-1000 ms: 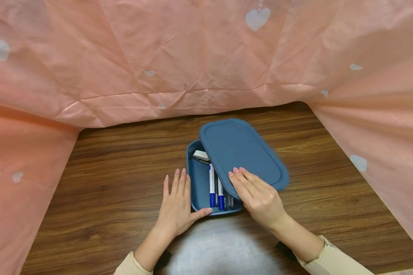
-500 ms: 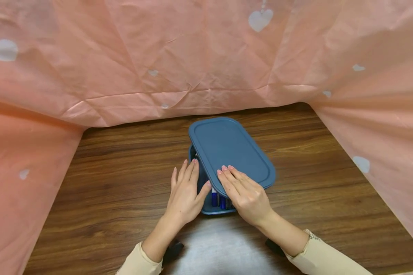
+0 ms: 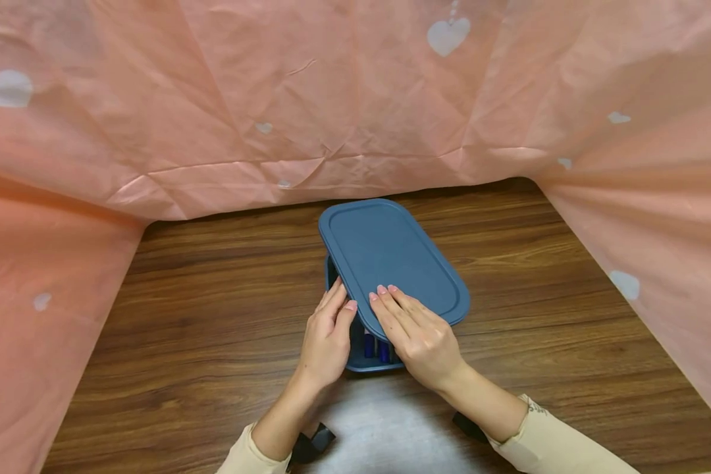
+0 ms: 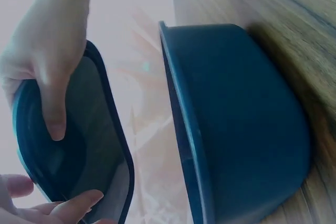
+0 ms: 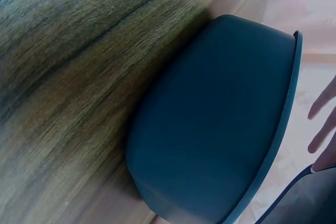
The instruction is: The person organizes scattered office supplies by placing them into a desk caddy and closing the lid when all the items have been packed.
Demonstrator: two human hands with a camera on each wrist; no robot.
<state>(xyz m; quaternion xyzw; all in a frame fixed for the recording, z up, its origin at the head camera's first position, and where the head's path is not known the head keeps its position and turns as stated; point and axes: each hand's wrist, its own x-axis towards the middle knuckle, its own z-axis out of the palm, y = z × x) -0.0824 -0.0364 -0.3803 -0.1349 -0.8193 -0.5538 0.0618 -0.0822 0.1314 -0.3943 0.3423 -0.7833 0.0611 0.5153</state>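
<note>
A blue lid [image 3: 385,253] is held slantwise above the matching blue box [image 4: 239,124], with a gap between them in the left wrist view. My right hand [image 3: 422,341] grips the lid's near edge, fingers on top and thumb [image 4: 54,114] underneath. At the lid's left edge, my left hand [image 3: 326,343] pinches it, fingers reaching beneath. Blue-capped markers [image 3: 369,345] show in the box's near end. The lid hides the remaining contents. Fingers of the left hand [image 5: 324,124] meet the lid's edge in the right wrist view.
The box stands on a wood-grain table [image 3: 225,296]. Pink cloth [image 3: 308,99] with pale hearts encloses the back and both sides. A bright reflection lies on the table in front of the box.
The lid has moved left over the box, carried by my right hand, and covers more of it. My left hand has left the box's side and taken hold of the lid's left edge.
</note>
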